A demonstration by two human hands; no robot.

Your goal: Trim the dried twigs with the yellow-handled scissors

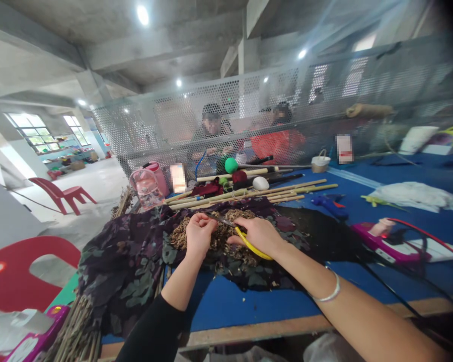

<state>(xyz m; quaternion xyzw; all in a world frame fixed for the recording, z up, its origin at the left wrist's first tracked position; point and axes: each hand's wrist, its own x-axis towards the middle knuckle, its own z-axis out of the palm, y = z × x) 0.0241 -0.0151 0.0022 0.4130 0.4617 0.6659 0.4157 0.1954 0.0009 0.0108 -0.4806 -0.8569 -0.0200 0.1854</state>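
Note:
My right hand [259,235] is closed around yellow-handled scissors [253,246], whose dark blades point left toward my other hand. My left hand [199,232] has its fingertips pinched together close to the blade tips; whatever they hold is too small to make out. Beneath both hands lies a heap of brown dried plant bits [179,235]. The heap rests on a dark cloth with a leaf and flower pattern [124,261], which is spread over the blue tabletop [215,301].
Bamboo-like sticks [302,189], a green yarn ball [231,165] and a white ball [260,183] lie behind the cloth. At right are a blue glue gun [329,205] and a magenta power strip [385,246]. Bundled dry stems [73,327] stand front left. Two people sit beyond a perforated screen [154,120].

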